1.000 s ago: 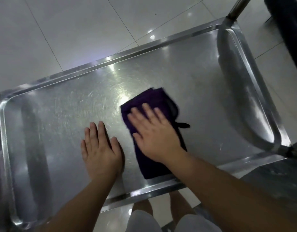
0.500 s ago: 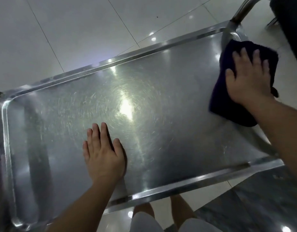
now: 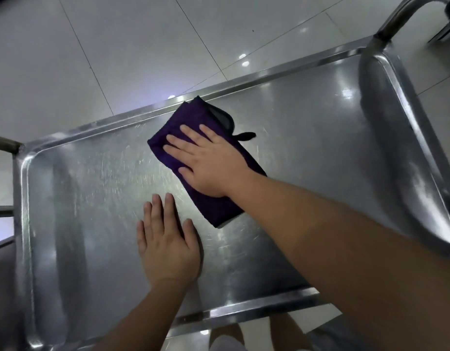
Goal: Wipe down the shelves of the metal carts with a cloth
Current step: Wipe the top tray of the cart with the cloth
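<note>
Since half a second back, the right hand [image 3: 210, 164] had dragged the cloth [image 3: 193, 127] off the right-hand end of the shelf and back toward the middle, up near the far rim. Left hand [image 3: 167, 245] hadn't really shifted, same spot on the metal.

Only one view to go on, the head cam looking down, so here's the count. One metal cart shelf [image 3: 307, 153], a shallow stainless tray with a raised rim all round and loads of swirly scratch marks. One cloth, dark purple, folded into a long strip lying flat on the shelf, with a little black loop sticking out on its right side. Its far corner sat just about touching the far rim, though the frame was a bit smeared there so I couldn't say for sure.

Two hands, both bare. The right one lay palm-down on the cloth with fingers stretched out flat and slightly spread, pressing rather than gripping. The left lay palm-down straight on the bare metal, fingers extended and close together, holding nothing, just beside the near end of the cloth but not touching it.

One curved cart handle [image 3: 406, 11] rose at the far right corner. Pale tiled floor [image 3: 117, 46] all round.
</note>
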`<action>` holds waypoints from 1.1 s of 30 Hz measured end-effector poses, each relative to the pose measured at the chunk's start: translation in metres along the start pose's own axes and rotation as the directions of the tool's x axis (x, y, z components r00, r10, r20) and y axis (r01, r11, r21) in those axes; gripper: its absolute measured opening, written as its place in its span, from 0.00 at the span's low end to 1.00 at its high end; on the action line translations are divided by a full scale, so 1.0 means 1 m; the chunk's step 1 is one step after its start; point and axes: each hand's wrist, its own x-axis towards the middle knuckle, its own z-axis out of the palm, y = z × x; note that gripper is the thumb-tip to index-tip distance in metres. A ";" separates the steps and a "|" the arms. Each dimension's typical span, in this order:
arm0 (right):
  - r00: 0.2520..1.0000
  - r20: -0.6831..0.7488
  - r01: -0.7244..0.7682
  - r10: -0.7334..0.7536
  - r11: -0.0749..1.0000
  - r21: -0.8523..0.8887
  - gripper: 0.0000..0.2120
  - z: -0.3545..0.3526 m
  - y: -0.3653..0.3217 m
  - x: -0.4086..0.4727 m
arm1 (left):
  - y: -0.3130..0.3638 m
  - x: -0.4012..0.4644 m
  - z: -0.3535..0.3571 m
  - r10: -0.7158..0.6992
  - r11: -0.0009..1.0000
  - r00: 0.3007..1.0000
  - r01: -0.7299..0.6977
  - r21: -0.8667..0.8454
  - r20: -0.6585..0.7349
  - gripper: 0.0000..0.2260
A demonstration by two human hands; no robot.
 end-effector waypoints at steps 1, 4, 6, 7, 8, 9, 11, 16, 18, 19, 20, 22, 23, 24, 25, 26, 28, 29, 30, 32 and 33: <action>1.000 -0.004 -0.011 0.011 1.000 0.003 0.29 -0.002 0.008 0.004 | 0.001 0.002 0.000 0.002 1.000 1.000 -0.002 -0.002 -0.003 0.30; 0.980 -0.041 -0.192 0.193 0.981 0.037 0.30 -0.015 0.056 0.011 | 0.000 0.005 0.001 0.012 1.000 1.000 -0.012 -0.006 -0.001 0.30; 0.927 -0.077 -0.365 0.368 0.930 0.046 0.31 -0.027 0.108 0.003 | -0.001 0.007 0.001 0.022 1.000 1.000 -0.022 -0.001 -0.001 0.30; 0.885 -0.097 -0.452 0.455 0.890 0.054 0.31 -0.033 0.137 -0.007 | -0.001 0.006 0.001 0.024 1.000 1.000 -0.024 0.003 -0.004 0.30; 0.832 -0.109 -0.539 0.544 0.839 0.070 0.32 -0.037 0.166 -0.020 | -0.001 0.006 0.002 0.023 1.000 1.000 -0.023 0.008 -0.005 0.30; 0.767 -0.111 -0.625 0.632 0.775 0.091 0.32 -0.040 0.194 -0.035 | -0.001 0.006 0.002 0.020 1.000 1.000 -0.020 0.012 -0.004 0.30; 0.632 -0.087 -0.761 0.770 0.638 0.121 0.33 -0.045 0.234 -0.064 | -0.001 0.006 0.003 0.018 1.000 1.000 -0.018 0.014 -0.004 0.30; 0.537 -0.057 -0.829 0.842 0.538 0.150 0.35 -0.046 0.217 -0.059 | -0.002 0.006 0.005 0.012 1.000 1.000 -0.012 0.017 -0.012 0.30; 0.656 -0.065 -0.742 0.752 0.659 0.124 0.36 -0.045 0.181 -0.043 | -0.001 0.008 0.005 0.015 1.000 1.000 -0.015 0.022 -0.006 0.30; 0.739 -0.064 -0.664 0.670 0.741 0.095 0.36 -0.043 0.157 -0.034 | -0.001 0.008 0.004 0.017 1.000 1.000 -0.016 0.023 -0.004 0.30; 0.818 -0.058 -0.569 0.572 0.820 0.066 0.35 -0.039 0.130 -0.025 | -0.001 0.007 0.004 0.017 1.000 1.000 -0.017 0.023 -0.003 0.30; 0.942 -0.031 -0.335 0.335 0.942 0.024 0.33 -0.028 0.076 -0.006 | -0.001 0.006 0.003 0.016 1.000 1.000 -0.016 0.026 -0.002 0.30; 0.976 -0.002 -0.217 0.217 0.976 0.015 0.32 -0.023 0.054 0.002 | -0.001 0.005 0.003 0.014 0.999 1.000 -0.014 0.029 0.000 0.30; 0.992 0.024 -0.124 0.124 0.992 0.012 0.32 -0.019 0.039 0.007 | -0.001 0.005 0.002 0.011 1.000 1.000 -0.011 0.029 0.000 0.30; 0.997 0.036 -0.062 0.061 0.998 0.007 0.31 -0.015 0.034 0.011 | -0.001 0.005 0.002 0.008 1.000 1.000 -0.008 0.026 0.000 0.30; 0.999 0.038 -0.026 0.026 1.000 0.001 0.31 -0.014 0.035 0.013 | 0.000 0.006 0.001 0.007 1.000 1.000 -0.007 0.024 0.000 0.31; 0.999 0.030 -0.010 0.011 1.000 -0.011 0.30 -0.015 0.051 0.015 | 0.000 0.007 0.001 0.006 1.000 1.000 -0.006 0.021 0.002 0.31; 0.999 0.022 -0.035 0.035 0.999 -0.012 0.31 -0.016 0.063 0.013 | 0.001 0.008 0.000 0.005 1.000 1.000 -0.005 0.019 0.001 0.31; 0.997 0.012 -0.079 0.079 0.997 -0.011 0.31 -0.019 0.079 0.010 | 0.001 0.008 0.000 0.005 1.000 1.000 -0.005 0.017 0.003 0.31; 0.984 -0.008 -0.178 0.178 0.984 -0.012 0.32 -0.028 0.122 -0.001 | 0.002 0.008 0.000 0.007 1.000 1.000 -0.007 0.020 0.010 0.31; 0.973 -0.022 -0.232 0.232 0.973 -0.009 0.33 -0.034 0.148 -0.011 | 0.002 0.008 0.000 0.009 1.000 1.000 -0.009 0.024 0.013 0.31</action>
